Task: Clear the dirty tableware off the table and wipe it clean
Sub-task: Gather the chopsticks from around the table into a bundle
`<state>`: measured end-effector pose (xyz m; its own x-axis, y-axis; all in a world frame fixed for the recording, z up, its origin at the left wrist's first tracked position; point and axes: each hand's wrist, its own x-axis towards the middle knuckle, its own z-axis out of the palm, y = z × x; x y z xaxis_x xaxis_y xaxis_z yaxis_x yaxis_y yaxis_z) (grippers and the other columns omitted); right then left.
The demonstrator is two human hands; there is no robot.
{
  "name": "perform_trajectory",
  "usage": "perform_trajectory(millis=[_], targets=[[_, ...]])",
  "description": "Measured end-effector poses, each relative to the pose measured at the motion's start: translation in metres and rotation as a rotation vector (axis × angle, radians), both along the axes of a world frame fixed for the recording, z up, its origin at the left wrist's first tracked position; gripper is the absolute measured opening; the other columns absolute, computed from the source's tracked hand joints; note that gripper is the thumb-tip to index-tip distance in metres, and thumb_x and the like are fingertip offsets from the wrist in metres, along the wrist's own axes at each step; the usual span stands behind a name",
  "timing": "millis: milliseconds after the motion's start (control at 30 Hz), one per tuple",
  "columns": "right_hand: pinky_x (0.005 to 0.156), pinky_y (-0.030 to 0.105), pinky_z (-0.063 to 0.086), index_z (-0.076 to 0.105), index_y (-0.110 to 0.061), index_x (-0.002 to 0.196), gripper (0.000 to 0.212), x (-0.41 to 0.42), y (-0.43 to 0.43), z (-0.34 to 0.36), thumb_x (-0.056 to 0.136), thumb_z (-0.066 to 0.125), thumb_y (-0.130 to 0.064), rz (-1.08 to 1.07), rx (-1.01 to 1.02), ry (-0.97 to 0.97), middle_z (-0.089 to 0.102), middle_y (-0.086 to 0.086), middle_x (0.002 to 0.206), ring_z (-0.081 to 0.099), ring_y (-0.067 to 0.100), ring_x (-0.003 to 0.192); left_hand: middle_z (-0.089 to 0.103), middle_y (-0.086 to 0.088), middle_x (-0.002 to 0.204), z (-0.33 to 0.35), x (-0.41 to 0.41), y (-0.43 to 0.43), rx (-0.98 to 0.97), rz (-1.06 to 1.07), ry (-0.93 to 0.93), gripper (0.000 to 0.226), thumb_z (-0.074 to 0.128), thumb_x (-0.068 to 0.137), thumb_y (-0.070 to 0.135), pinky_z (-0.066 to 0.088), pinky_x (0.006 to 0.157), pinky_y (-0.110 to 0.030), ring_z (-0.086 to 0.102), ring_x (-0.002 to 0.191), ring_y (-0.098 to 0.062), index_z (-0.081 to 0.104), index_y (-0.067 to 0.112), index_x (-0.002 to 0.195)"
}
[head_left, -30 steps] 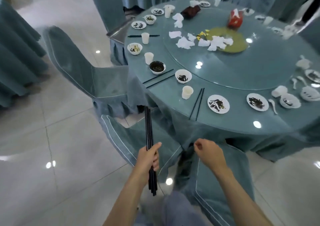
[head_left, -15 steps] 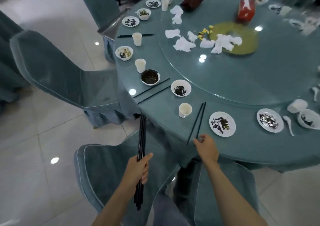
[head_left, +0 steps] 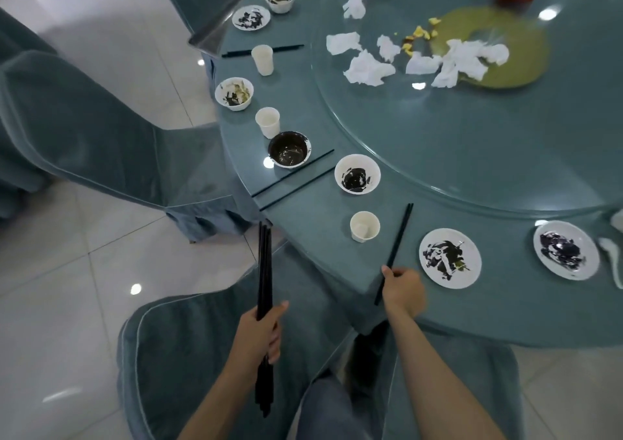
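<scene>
Clearing had barely begun: the left hand (head_left: 261,333) gripped a chopstick bundle (head_left: 264,271) at lower centre, the right hand (head_left: 403,289) pinched another pair (head_left: 397,237) at the table (head_left: 317,224) edge, while dirty bowls (head_left: 357,174), plates (head_left: 450,257), cups (head_left: 364,226) and napkins (head_left: 369,69) awaited, nothing apparently wiped.

So the round teal table (head_left: 320,227) has sauce-smeared white plates (head_left: 450,257), dirty bowls (head_left: 357,174) and paper cups (head_left: 364,226) ringing its edge, one black chopstick pair (head_left: 401,230) lying beside the nearest plate with the right hand (head_left: 403,288) pinching its near end, and a chopstick bundle (head_left: 264,271) gripped in the left hand (head_left: 259,335).
</scene>
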<state>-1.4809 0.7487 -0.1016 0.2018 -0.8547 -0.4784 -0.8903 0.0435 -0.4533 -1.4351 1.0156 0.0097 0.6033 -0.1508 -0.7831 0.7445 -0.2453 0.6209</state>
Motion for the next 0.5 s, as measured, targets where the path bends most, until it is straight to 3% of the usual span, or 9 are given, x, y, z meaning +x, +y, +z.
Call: perform_trajectory(millis=[167,300,433,500], targets=[[0.078,0.039,0.050,0.074,-0.013,0.099,0.030,0.002,-0.005,0.003,0.100,0.060,-0.040,0.196,-0.035,0.120,0.074,0.016,0.107,0.069,0.038,0.099,0.036,-0.005,0.048,0.001,-0.004,0.000,0.048,-0.056,-0.032,0.039,0.067,0.100,0.020,0.027,0.035,-0.022,0.029,0.034,-0.016,0.040,0.011,0.074],[0.077,0.037,0.046,0.072,-0.010,0.106,0.028,0.009,-0.009,0.011,0.101,0.055,-0.033,0.335,-0.041,0.186,0.072,0.016,0.112,0.068,0.038,0.105,0.037,-0.004,0.049,0.007,-0.003,0.003,0.045,-0.060,-0.025,0.036,0.067,0.100,0.021,0.026,0.036,-0.022,0.029,0.034,-0.016,0.041,0.012,0.077],[0.071,0.036,0.042,0.061,-0.011,0.070,0.036,0.004,-0.013,0.008,0.101,0.057,-0.028,0.240,0.098,0.008,0.068,0.016,0.083,0.067,0.037,0.088,0.036,-0.004,0.050,0.009,-0.006,0.013,0.005,-0.042,-0.014,0.038,0.068,0.099,0.022,0.026,0.036,-0.023,0.029,0.035,-0.016,0.039,0.013,0.076],[0.063,0.033,0.043,0.063,-0.010,0.071,0.034,-0.003,-0.009,0.015,0.102,0.058,-0.024,0.092,0.179,-0.156,0.067,0.012,0.076,0.067,0.031,0.078,0.035,-0.005,0.051,0.010,-0.008,0.020,-0.026,-0.054,-0.010,0.039,0.068,0.099,0.024,0.026,0.036,-0.024,0.028,0.036,-0.016,0.039,0.014,0.075]])
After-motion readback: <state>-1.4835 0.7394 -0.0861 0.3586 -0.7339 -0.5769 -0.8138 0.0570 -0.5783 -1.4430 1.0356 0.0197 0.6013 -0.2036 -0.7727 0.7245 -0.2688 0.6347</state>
